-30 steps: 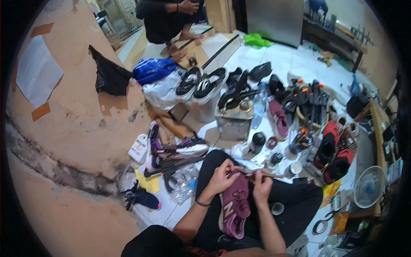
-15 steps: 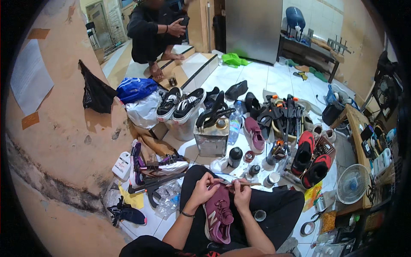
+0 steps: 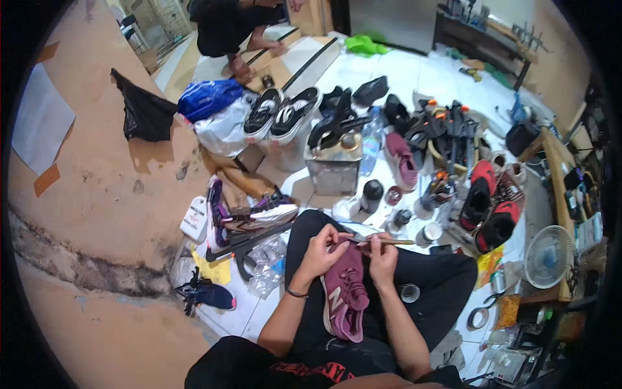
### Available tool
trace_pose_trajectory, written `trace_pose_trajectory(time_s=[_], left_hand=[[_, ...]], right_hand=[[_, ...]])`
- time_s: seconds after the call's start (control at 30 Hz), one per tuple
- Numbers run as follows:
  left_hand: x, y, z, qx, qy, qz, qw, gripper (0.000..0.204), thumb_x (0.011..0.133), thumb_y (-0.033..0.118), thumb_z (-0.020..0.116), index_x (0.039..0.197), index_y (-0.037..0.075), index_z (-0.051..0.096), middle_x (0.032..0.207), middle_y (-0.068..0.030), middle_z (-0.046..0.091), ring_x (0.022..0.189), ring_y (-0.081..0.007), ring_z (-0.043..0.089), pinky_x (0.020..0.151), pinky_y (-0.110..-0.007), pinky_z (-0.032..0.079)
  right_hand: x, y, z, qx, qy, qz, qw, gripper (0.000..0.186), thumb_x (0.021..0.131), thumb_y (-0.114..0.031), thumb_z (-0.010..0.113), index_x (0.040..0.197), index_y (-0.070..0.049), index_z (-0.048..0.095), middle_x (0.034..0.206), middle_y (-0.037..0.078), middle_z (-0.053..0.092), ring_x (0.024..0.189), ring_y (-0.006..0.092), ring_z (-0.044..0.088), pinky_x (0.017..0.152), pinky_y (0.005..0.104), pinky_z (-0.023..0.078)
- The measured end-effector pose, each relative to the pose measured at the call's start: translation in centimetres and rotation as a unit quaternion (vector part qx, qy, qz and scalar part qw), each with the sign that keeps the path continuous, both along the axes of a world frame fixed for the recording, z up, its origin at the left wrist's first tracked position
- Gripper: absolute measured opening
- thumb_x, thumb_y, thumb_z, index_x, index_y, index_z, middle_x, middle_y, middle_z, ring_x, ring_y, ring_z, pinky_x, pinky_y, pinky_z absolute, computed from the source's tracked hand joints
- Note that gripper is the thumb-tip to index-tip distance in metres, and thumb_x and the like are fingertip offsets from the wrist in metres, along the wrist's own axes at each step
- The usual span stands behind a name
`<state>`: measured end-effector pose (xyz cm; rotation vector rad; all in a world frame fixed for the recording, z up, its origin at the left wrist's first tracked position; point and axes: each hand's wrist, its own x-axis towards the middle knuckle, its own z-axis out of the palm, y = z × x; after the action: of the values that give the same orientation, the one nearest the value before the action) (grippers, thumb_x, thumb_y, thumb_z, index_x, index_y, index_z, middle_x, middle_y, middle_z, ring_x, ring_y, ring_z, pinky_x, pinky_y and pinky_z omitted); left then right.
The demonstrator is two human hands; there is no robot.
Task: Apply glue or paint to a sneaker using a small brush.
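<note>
A maroon sneaker [image 3: 345,279] lies across my lap, its toe pointing away from me and its heel opening toward me. My left hand [image 3: 322,256] is closed on the toe end of it. Between the thumb and fingers of my right hand [image 3: 382,259] is a slim wooden-handled brush [image 3: 398,242], its handle sticking out to the right. The brush's tip reaches the shoe's toe, partly hidden by my fingers. By my right forearm, a small round container [image 3: 409,293] sits on my dark trousers.
Beyond my knees stand a dark bottle [image 3: 372,196], a white jar [image 3: 429,233] and a metal can [image 3: 333,170]. A matching maroon sneaker [image 3: 402,161] lies farther back. Red-black shoes [image 3: 497,225] are at the right, a purple-white shoe [image 3: 256,220] at the left. Another person [image 3: 236,29] squats behind.
The view has tipped downward and slightly left, so the surroundings sit higher and farther right. Both hands keep nearly the same hold at the sneaker's toe.
</note>
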<state>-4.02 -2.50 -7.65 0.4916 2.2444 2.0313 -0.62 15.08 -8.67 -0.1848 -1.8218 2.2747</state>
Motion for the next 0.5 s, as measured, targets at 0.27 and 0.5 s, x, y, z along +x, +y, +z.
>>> trace_pose_trajectory(time_s=[0.27, 0.5], left_hand=[[-0.5, 0.7, 1.1, 0.027, 0.017, 0.018, 0.999, 0.026, 0.088, 0.0, 0.069, 0.087, 0.003, 0.043, 0.09, -0.0093, 0.069, 0.094, -0.0112, 0.066, 0.076, -0.027, 0.052], [-0.8, 0.4, -0.5, 0.011, -0.011, 0.032, 0.999, 0.028, 0.088, 0.005, 0.072, 0.086, 0.007, 0.044, 0.075, 0.003, 0.041, 0.074, -0.0069, 0.045, 0.069, -0.023, 0.041]], right_hand=[[-0.7, -0.1, -1.1, -0.029, -0.011, -0.021, 0.999, 0.027, 0.104, -0.021, 0.055, 0.096, 0.003, 0.062, 0.082, 0.007, 0.068, 0.077, 0.0128, 0.065, 0.07, 0.0273, 0.053], [-0.3, 1.1, -1.4, 0.138, -0.036, -0.047, 0.989, 0.027, 0.101, -0.023, 0.059, 0.089, 0.0, 0.062, 0.077, 0.002, 0.059, 0.069, 0.0111, 0.052, 0.063, 0.0312, 0.044]])
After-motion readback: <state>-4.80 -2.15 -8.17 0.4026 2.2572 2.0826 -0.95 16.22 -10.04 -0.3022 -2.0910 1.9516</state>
